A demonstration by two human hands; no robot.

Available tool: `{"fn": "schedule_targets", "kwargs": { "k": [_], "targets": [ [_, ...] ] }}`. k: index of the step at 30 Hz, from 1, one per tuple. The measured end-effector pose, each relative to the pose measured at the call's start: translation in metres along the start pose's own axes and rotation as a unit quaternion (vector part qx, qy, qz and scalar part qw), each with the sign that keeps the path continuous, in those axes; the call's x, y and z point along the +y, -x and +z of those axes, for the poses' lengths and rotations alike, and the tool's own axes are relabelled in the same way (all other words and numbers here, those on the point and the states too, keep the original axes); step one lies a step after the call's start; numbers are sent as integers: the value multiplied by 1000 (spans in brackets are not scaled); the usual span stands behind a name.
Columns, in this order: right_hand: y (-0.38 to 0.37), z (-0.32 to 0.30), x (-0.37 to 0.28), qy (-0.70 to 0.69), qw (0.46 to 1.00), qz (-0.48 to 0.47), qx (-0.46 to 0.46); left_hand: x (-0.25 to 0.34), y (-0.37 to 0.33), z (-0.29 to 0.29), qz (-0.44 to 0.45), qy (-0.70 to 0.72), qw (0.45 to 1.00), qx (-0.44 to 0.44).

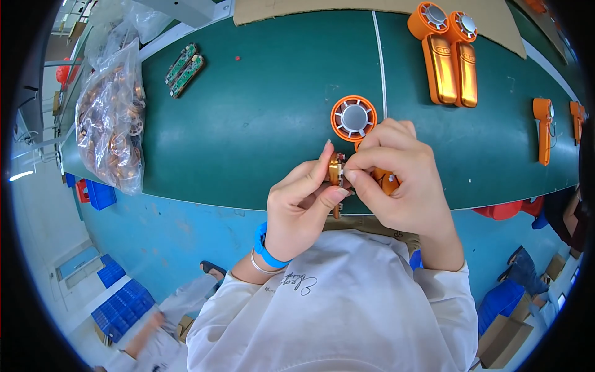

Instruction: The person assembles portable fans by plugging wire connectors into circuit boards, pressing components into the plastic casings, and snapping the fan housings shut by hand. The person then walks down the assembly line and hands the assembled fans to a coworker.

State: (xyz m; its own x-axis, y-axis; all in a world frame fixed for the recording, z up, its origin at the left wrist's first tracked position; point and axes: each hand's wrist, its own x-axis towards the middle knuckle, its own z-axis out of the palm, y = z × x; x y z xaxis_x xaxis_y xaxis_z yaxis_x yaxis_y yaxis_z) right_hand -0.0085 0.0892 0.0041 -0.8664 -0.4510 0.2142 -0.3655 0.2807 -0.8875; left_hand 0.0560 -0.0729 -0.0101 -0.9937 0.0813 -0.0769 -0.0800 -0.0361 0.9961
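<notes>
Between the thumb and fingers of my left hand, a small circuit board with a gold-coloured part stands on edge above the table's near edge. The fingers of my right hand are closed in a pinch against the board's side; whatever is between the fingertips is too small to make out. Just beyond my hands lies an orange handheld fan with a round grey hub. Its handle runs under my right hand, which hides most of it; some orange shows between the fingers.
Two orange fans with shiny gold handles lie side by side at the far right. Farther right is another orange fan. Several green circuit boards rest at the far left, near a clear plastic bag of parts. Cardboard covers the back edge.
</notes>
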Motion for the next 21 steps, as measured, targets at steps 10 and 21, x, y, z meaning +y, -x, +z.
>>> {"fn": "schedule_targets", "kwargs": {
  "k": [10, 21],
  "targets": [
    [5, -2, -2, 64, 997, -25, 22, 3, -1, 4, -7, -31, 999, 6],
    [23, -54, 1, 65, 996, 27, -49, 3, 6, 6, -81, 84, 993, 25]
  ]
}}
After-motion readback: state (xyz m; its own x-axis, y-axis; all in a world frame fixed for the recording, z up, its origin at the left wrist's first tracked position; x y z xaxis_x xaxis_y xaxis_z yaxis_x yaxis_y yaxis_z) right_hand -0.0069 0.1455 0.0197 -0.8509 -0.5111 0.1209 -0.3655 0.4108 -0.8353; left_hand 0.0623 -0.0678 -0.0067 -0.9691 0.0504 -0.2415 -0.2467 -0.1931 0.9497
